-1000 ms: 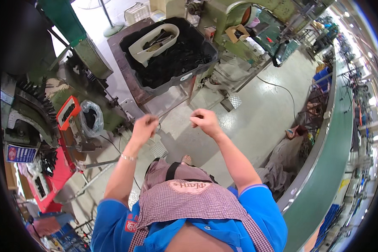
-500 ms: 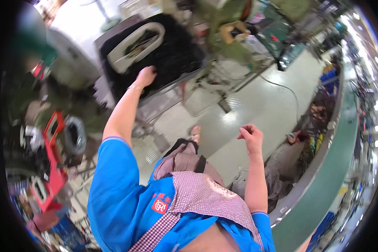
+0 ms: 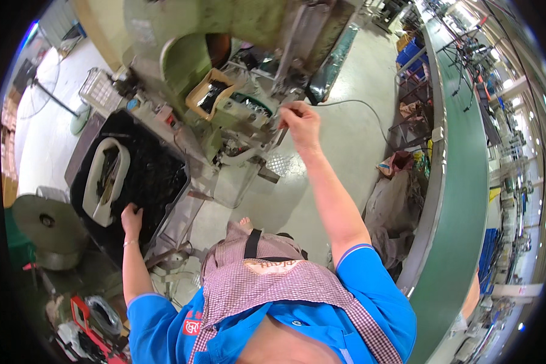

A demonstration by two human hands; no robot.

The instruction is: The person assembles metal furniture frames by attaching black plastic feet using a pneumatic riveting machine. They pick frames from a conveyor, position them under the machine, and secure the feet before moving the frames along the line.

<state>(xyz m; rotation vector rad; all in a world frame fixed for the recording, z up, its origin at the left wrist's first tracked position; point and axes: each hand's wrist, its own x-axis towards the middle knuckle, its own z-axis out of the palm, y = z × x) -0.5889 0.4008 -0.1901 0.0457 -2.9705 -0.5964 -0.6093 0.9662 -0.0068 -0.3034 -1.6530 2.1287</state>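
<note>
My left hand (image 3: pixel 131 219) is low inside a black tub (image 3: pixel 185 181), over a heap of black pieces (image 3: pixel 148 164). Its fingers are curled closed, and whatever they hold blends into the dark heap. A cream oval container (image 3: pixel 101 213) with thin items in it sits in the tub beside that hand. My right hand (image 3: pixel 301 124) is raised in front of a green machine (image 3: pixel 239 112), close to its metal parts. Thumb and fingers are pinched together there; what is between them is too small to make out.
An open tan box (image 3: pixel 194 100) of black pieces stands on the machine. A cable (image 3: pixel 370 109) runs across the floor. Along the right is a long green conveyor belt (image 3: pixel 452 242), with grey sacks (image 3: pixel 391 203) beside it. A round metal disc (image 3: pixel 33 221) stands left of the tub.
My body has turned, and the machine now lies ahead. The right hand has risen from over the floor to the machine. My left hand remains at the tub.
</note>
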